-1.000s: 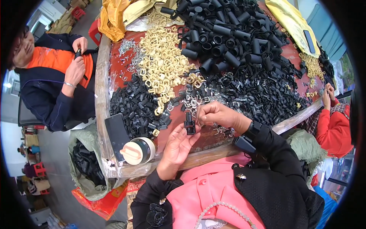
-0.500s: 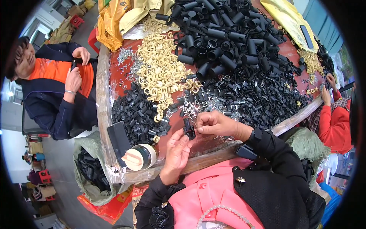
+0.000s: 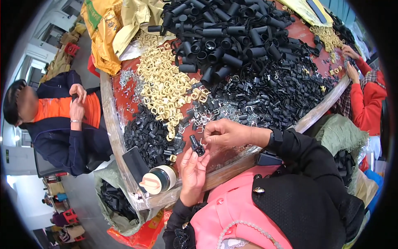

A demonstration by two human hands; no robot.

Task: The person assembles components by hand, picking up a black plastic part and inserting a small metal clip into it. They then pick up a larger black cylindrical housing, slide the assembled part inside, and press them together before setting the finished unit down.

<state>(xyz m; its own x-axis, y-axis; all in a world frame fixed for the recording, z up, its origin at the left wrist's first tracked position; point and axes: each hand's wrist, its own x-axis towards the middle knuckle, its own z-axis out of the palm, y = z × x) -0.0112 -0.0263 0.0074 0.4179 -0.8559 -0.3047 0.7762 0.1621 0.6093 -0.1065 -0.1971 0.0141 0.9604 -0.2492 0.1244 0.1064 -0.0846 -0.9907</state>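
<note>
My left hand (image 3: pixel 193 172) grips a small black plastic fitting (image 3: pixel 197 147) between thumb and fingers, upright with its narrow end up, over the near edge of the red tabletop (image 3: pixel 215 161). Just right of it, my right hand (image 3: pixel 227 133) is closed in a pinch; whatever its fingertips hold is too small to make out. Beyond the fingertips lie loose silver wire clips (image 3: pixel 203 117). A heap of small black plastic pieces (image 3: pixel 143 133) is left of my hands, and another heap of black pieces (image 3: pixel 269 99) spreads to the right.
Cream-coloured rings (image 3: pixel 161 79) and large black tubes (image 3: pixel 224 37) are piled farther back. A lidded jar (image 3: pixel 159 179) and a dark flat case (image 3: pixel 136 164) stand at the near left corner. Co-workers sit left (image 3: pixel 58 120) and right (image 3: pixel 367 103). A sack of black parts (image 3: pixel 110 182) stands below the corner.
The view has shifted. My left hand has tilted the black fitting, so more of its narrow end shows. The right hand stays pinched close beside it. The left co-worker's hands have come together.
</note>
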